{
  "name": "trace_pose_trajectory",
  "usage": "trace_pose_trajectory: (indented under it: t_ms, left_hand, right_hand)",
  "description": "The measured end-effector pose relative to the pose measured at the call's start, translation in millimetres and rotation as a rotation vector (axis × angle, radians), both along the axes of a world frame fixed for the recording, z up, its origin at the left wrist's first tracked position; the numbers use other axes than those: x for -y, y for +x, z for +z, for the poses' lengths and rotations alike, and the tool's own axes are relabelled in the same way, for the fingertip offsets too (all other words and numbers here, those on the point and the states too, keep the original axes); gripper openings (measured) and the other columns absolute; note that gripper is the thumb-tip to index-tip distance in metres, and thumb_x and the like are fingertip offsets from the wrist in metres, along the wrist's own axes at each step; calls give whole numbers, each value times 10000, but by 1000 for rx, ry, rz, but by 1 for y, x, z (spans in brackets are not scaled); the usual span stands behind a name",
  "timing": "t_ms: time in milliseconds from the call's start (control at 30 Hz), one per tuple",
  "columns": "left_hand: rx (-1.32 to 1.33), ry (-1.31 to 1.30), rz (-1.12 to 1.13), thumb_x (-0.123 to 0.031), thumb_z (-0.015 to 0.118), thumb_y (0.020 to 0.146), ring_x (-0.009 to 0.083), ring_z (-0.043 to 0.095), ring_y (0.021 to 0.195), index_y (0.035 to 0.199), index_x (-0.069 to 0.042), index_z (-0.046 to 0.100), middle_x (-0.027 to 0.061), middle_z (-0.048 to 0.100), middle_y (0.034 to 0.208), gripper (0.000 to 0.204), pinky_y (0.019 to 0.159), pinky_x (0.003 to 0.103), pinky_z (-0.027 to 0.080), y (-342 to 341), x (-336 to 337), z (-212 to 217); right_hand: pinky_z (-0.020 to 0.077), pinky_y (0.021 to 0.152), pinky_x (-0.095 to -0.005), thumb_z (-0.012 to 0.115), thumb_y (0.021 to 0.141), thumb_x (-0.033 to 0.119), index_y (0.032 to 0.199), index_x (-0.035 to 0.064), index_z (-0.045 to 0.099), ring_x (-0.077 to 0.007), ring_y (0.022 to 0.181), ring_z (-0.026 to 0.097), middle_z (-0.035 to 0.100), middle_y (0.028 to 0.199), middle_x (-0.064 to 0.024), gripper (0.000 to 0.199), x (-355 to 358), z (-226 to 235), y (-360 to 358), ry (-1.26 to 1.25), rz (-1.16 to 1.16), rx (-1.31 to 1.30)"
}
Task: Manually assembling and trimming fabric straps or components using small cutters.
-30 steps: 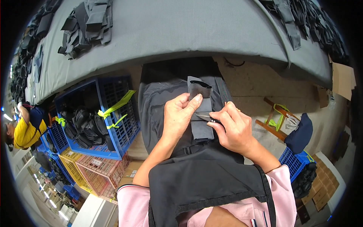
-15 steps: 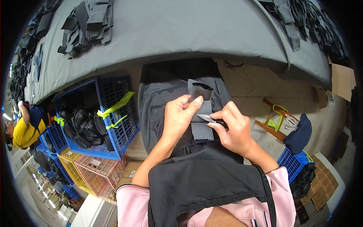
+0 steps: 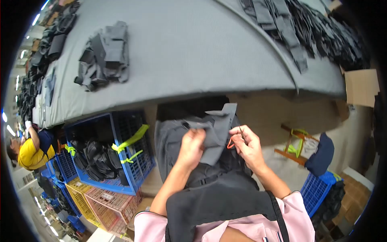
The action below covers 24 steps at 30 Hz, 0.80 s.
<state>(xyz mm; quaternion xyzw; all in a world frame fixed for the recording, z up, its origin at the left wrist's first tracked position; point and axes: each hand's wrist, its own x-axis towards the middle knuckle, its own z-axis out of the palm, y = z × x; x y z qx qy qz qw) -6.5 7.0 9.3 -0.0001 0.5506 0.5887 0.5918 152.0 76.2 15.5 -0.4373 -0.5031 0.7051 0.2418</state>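
Observation:
My left hand [image 3: 192,147], slightly blurred, is closed on a grey fabric piece [image 3: 219,139] above my lap. The piece hangs slanted, its upper corner pointing up toward the table edge. My right hand [image 3: 248,148] is beside its right edge, fingers curled round small thread snips [image 3: 231,142]. An orange-red loop of the snips shows at the fingertips; most of the tool is hidden by the fingers. Beneath both hands lies dark grey and black cloth [image 3: 169,139] across my lap.
Ahead stretches a grey-covered table [image 3: 181,48] with a fabric stack [image 3: 107,56] at left and a strip pile [image 3: 290,32] at right. Blue crates [image 3: 133,161] with black bundles stand left, near a person in yellow [image 3: 36,151]. A wooden stool [image 3: 294,145] stands right.
The grey fabric has been lifted and turned from lying flat. My right hand has moved slightly away, its snips' blades no longer against the cloth. The whole view has shifted, showing more table.

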Motion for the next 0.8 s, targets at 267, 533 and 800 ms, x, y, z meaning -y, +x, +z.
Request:
trace_pose_trajectory:
  t_ms: [267, 533, 800]
  left_hand:
    - [-695, 551, -329, 62, 560, 753, 183, 574, 925, 918, -8, 580, 70, 591, 912, 180, 834, 303, 444, -36, -13, 10]
    - [-1313, 520, -203, 52, 433, 758, 230, 558, 1022, 869, -49, 516, 103, 612, 1004, 171, 1063, 433, 285, -215, -60, 84]
    - [-1949, 60, -191, 159, 305, 648, 324, 251, 1365, 1267, -12, 471, 153, 387, 1405, 663, 1121, 412, 177, -283, -64, 57]
  right_hand:
    - [294, 387, -180, 501, 951, 176, 992, 30, 536, -29, 392, 339, 507, 638, 0, 156, -26, 7, -34, -187, -53, -199]
    - [427, 512, -214, 436, 983, 244, 1057, 20, 548, -55, 519, 465, 601, 703, -60, 261, -118, 46, -57, 210, 60, -104]
    - [473, 677, -359, 623, 841, 174, 896, 31, 601, -293, 756, 596, 586, 801, -111, 154, -287, 26, -26, 1069, -282, 508]
